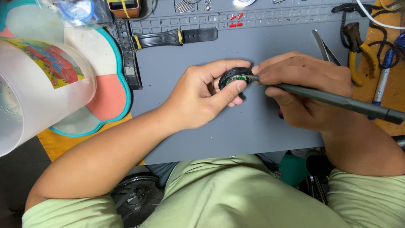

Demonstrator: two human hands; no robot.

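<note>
My left hand (201, 93) grips a small round black watch case (233, 77) with its back open, a green circuit showing inside. My right hand (301, 86) holds a long dark grey tool (337, 101) like a pen, its tip touching the inside of the case. Both hands hover over a grey work mat (236, 131). A loose black watch strap with yellow trim (175, 38) lies on the mat above my left hand.
A frosted plastic jug (38, 84) stands at the left on a teal-rimmed mat. Another strap piece (128, 55) lies along the grey mat's left edge. Metal tweezers (324, 46), yellow-handled pliers (360, 52), a pen and black cable sit at the right.
</note>
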